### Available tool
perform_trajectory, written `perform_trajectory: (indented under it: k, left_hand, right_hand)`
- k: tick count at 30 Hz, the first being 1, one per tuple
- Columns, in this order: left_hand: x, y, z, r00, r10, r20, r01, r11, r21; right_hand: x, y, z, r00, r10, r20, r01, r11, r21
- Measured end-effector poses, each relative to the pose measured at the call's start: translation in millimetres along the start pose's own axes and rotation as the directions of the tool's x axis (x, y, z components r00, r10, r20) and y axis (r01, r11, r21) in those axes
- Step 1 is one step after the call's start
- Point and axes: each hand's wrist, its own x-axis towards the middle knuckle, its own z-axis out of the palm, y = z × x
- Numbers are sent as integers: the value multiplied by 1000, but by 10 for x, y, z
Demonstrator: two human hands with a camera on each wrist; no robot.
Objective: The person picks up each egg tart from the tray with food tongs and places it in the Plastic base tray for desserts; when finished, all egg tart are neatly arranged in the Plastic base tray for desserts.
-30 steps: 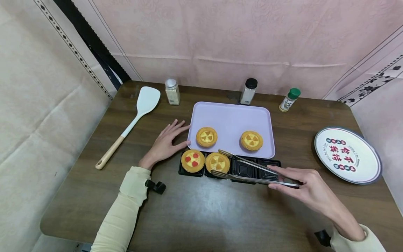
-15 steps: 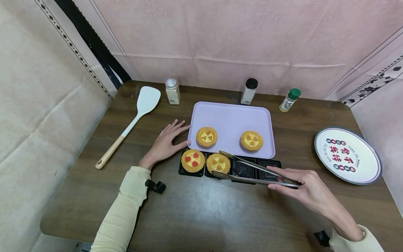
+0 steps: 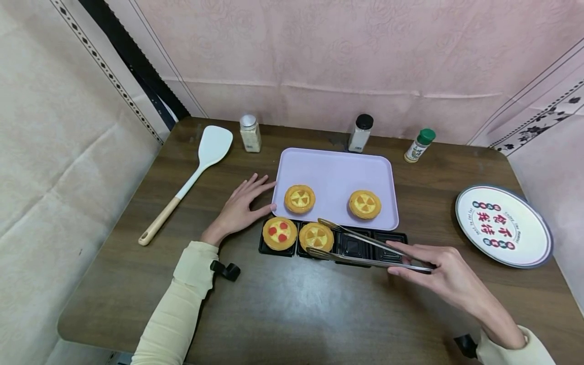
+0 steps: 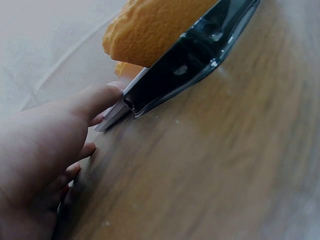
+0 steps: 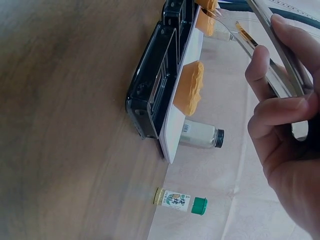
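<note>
My right hand (image 3: 444,271) holds metal tongs (image 3: 365,261) by their hinged end. Their spread tips lie around a yellow-topped tart (image 3: 316,236) in the second compartment of a black tray (image 3: 353,246). Whether the tips touch that tart I cannot tell. A tart with red dots (image 3: 279,233) sits in the first compartment on the left. Behind the black tray lies a lilac tray (image 3: 335,167) bearing two more yellow-topped tarts, one left (image 3: 299,198) and one right (image 3: 365,204). My left hand (image 3: 239,208), fingers spread, touches the lilac tray's left edge with its thumb.
On the left lies a white spatula (image 3: 214,144) with a wooden handle. Along the back stand a silver-capped jar (image 3: 250,134), a black-capped jar (image 3: 360,134) and a green-capped bottle (image 3: 418,146). A round plate (image 3: 504,225) with red writing is at the right.
The tongs and the tart between their tips have shifted very slightly to the right since the first frame. My left hand has stayed put.
</note>
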Motion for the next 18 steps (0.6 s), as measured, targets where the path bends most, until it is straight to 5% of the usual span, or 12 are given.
perform_trajectory:
  k: [18]
  left_hand:
    - [-5,8,-9,1000,-3,6,3,1000,-5]
  right_hand:
    - [-10,2,1,1000,26,12,-26,1000,4]
